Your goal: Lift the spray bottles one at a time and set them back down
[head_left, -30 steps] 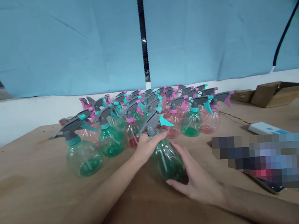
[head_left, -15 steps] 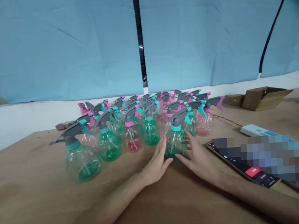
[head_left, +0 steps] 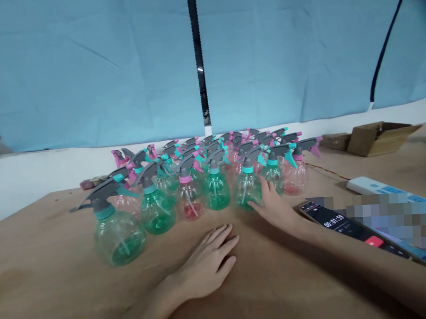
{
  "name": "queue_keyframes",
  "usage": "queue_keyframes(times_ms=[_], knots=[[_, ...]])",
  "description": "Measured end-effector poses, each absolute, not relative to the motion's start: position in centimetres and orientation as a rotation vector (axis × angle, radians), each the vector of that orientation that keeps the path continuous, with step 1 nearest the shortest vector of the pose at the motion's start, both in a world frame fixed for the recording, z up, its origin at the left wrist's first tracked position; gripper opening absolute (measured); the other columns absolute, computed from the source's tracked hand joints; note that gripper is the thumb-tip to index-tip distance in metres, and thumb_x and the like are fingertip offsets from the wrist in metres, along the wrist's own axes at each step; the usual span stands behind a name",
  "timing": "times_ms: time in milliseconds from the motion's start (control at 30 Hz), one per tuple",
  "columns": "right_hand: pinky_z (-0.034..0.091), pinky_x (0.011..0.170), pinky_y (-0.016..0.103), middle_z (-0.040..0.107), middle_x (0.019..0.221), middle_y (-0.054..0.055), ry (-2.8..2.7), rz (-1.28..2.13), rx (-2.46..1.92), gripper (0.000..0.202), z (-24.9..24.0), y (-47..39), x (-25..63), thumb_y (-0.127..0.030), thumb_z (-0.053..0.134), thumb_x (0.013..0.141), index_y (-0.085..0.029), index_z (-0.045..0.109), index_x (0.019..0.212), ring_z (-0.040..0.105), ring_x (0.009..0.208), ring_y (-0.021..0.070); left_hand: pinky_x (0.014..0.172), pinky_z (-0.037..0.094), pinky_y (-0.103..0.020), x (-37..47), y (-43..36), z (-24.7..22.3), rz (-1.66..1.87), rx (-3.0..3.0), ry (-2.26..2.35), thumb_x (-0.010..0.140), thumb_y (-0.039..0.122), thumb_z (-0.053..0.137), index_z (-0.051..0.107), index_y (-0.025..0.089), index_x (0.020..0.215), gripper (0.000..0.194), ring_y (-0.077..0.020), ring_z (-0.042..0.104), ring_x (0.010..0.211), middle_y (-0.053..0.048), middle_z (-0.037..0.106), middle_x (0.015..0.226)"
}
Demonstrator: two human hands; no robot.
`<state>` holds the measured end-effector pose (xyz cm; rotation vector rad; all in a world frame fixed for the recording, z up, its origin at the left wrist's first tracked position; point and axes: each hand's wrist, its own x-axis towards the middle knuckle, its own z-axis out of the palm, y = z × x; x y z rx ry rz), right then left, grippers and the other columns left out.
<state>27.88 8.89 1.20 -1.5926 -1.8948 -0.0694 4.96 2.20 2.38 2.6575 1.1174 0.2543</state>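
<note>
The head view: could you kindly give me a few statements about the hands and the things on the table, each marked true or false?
1. The right hand is beside a green spray bottle. True.
2. The left hand grips a bottle. False: the left hand holds nothing.
3. The phone shows 00:01:59. True.
4. The leftmost bottle has red contents. False: its liquid is green.
5. The cardboard box stands open. True.

Room — front-left tabletop (head_left: pixel 56 301) | ahead — spray bottles (head_left: pixel 216 190) block | right: phone (head_left: pixel 340 229)
</note>
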Motion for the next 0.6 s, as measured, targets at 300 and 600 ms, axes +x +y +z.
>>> queue_keyframes(times_ms=[300, 600], knots=[[0.051, 0.058, 0.036, 0.045, 0.111, 0.021, -1.891, -0.240, -1.703, 0.082, 1.7, 10.4, 26.1, -0.033, 0.056, 0.079, -0.011, 0.009, 0.141, 0.061, 0.089, 0.0347, 0.108, 0.026, -0.045, 5.1, 2.1, 2.4, 0.133, 2.762, 1.135, 0.092, 0.035, 0.032, 0.040, 0.022, 0.134, 0.045, -0.0241, 0.025, 0.134, -0.008, 0.027, 0.146], [0.052, 0.059, 0.038, 0.043, 0.114, 0.023, -1.895, -0.334, -1.708, 0.080, 1.9, 11.4, 25.7, -0.035, 0.053, 0.081, -0.009, 0.008, 0.142, 0.055, 0.099, 0.0370, 0.107, 0.028, -0.046, 5.2, 2.1, 2.3, 0.134, 2.795, 1.130, 0.093, 0.034, 0.032, 0.040, 0.022, 0.134, 0.044, -0.0242, 0.025, 0.134, -0.008, 0.028, 0.146]])
